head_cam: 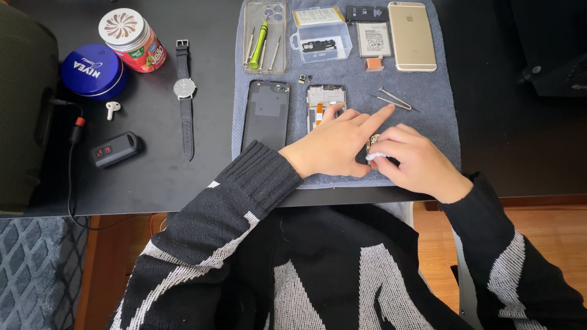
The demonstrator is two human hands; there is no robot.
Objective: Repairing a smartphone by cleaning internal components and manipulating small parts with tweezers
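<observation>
Opened phone point(325, 98) under left hand point(333, 143), beside tweezers point(394, 101) and black back cover point(266, 115).

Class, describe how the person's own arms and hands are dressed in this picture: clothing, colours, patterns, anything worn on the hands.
Both arms wear a black knitted sweater with grey-white woven bands. The left sleeve ends in a ribbed black cuff. The left hand and right hand are bare: no gloves, rings or watch visible.
</observation>
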